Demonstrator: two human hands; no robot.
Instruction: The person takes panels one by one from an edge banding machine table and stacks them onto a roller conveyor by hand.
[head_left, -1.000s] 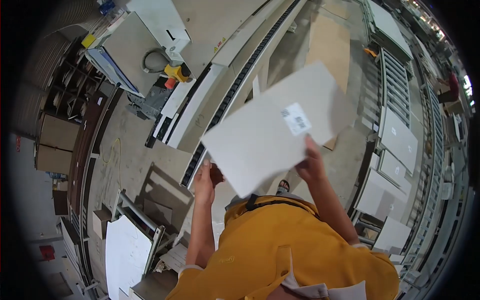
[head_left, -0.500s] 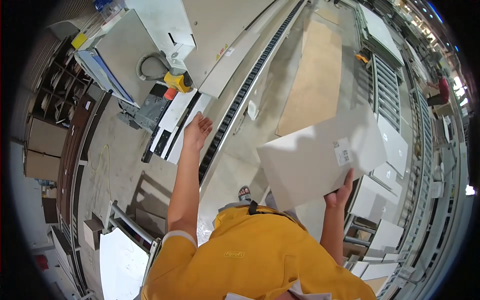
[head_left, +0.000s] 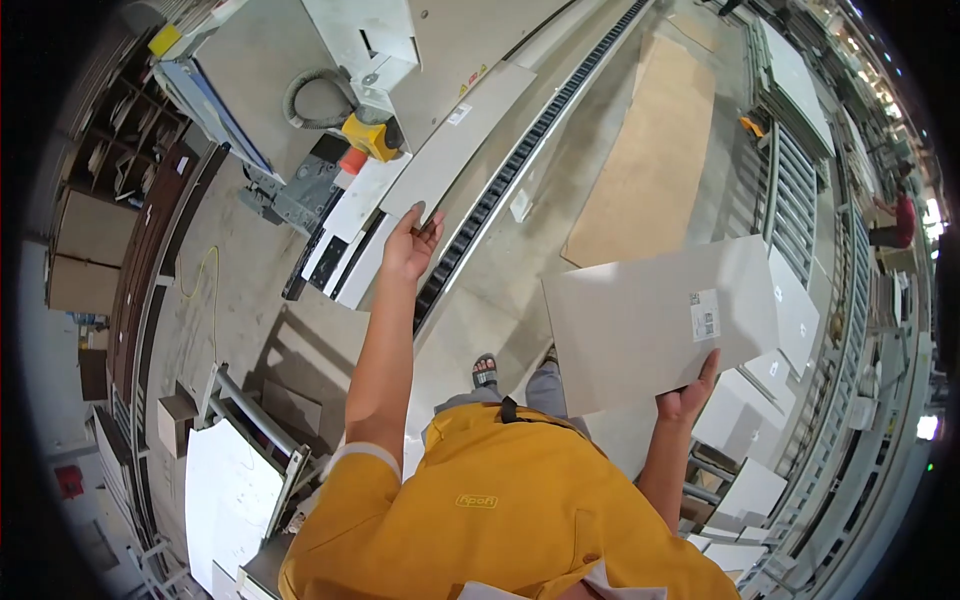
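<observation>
My right hand grips the lower edge of a flat grey-white panel, its thumb on the face just below a printed label. The panel is tilted in front of my right side. My left hand is at the near end of a long narrow grey panel lying along the machine. The left thumb lies over that panel's corner, with the other fingers curled by its edge; their exact contact is partly hidden. A small label sits farther up the narrow panel.
A black chain conveyor track runs beside my left hand. On the machine are a yellow switch box with a red button and a grey hose. Brown board lies on the floor. Roller conveyors and panel stacks stand right; a person is beyond.
The narrow panel has come farther along the machine toward me, and my left hand has closed at its near end. The held panel has turned slightly flatter. My view has shifted.
</observation>
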